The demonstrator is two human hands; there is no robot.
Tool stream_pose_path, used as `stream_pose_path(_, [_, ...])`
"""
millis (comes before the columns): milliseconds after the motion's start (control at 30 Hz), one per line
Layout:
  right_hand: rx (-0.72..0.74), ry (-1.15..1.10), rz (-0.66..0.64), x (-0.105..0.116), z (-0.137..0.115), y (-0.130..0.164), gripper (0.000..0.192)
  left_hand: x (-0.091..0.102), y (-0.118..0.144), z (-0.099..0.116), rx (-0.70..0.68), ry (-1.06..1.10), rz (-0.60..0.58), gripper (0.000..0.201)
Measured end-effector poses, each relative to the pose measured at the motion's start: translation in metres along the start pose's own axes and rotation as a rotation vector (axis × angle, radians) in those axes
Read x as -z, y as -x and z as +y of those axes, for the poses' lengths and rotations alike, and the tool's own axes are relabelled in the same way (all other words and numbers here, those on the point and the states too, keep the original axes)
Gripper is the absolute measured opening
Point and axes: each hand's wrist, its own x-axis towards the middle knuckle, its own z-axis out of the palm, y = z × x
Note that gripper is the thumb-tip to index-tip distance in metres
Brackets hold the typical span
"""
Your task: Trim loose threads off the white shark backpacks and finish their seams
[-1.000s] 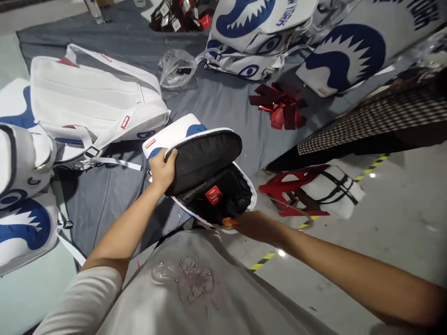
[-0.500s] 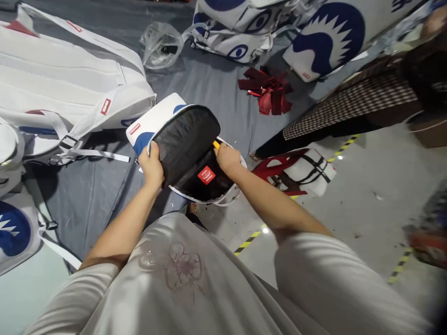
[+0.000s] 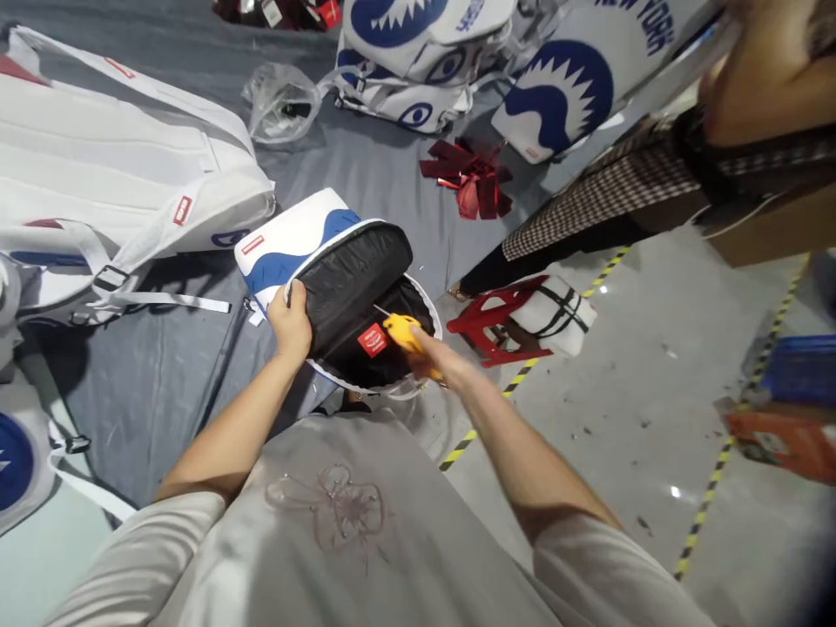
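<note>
A white and blue backpack lies open on the grey cloth in front of me, its black lining and a red label showing. My left hand grips the edge of the open flap. My right hand holds a small yellow tool over the opening, next to the red label. The tool is blurred, and its tip points into the black lining.
More white and blue backpacks lie at the left and at the back. A clear plastic bag and red tags rest on the grey cloth. A red stool and another person in checked trousers are at the right.
My right hand has drawn back from the bag's far rim toward me, and the yellow tool now shows above the red label. The left hand keeps its grip on the flap.
</note>
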Motion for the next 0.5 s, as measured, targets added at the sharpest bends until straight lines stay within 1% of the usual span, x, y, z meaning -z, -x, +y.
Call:
stream_pose_path(100, [0.025, -0.293, -0.194, -0.051, 0.010, -0.033, 0.059, 0.000, -0.001, 0.001, -0.061, -0.009, -0.049, 0.055])
stream_pose_path(167, [0.047, -0.469, -0.244, -0.073, 0.019, -0.049, 0.057, 0.000, -0.002, 0.001, -0.080, -0.002, -0.061, 0.056])
stream_pose_path(200, [0.061, -0.553, -0.241, -0.079, 0.024, -0.053, 0.057, 0.000, -0.004, 0.000, -0.086, 0.003, -0.059, 0.058])
stream_pose_path(233, [0.074, -0.632, -0.224, -0.082, 0.030, -0.055, 0.057, 0.000, -0.005, 0.000, -0.091, 0.006, -0.051, 0.059])
stream_pose_path(300, [0.087, -0.763, -0.172, -0.078, 0.044, -0.055, 0.057, -0.002, -0.009, 0.000, -0.101, 0.007, -0.020, 0.061])
stream_pose_path(400, [0.080, -0.880, -0.074, -0.059, 0.061, -0.050, 0.058, -0.006, -0.015, 0.002, -0.111, 0.023, 0.015, 0.063])
stream_pose_path(500, [0.065, -0.937, 0.063, -0.042, 0.072, -0.049, 0.056, -0.010, -0.018, 0.005, -0.108, 0.046, 0.026, 0.063])
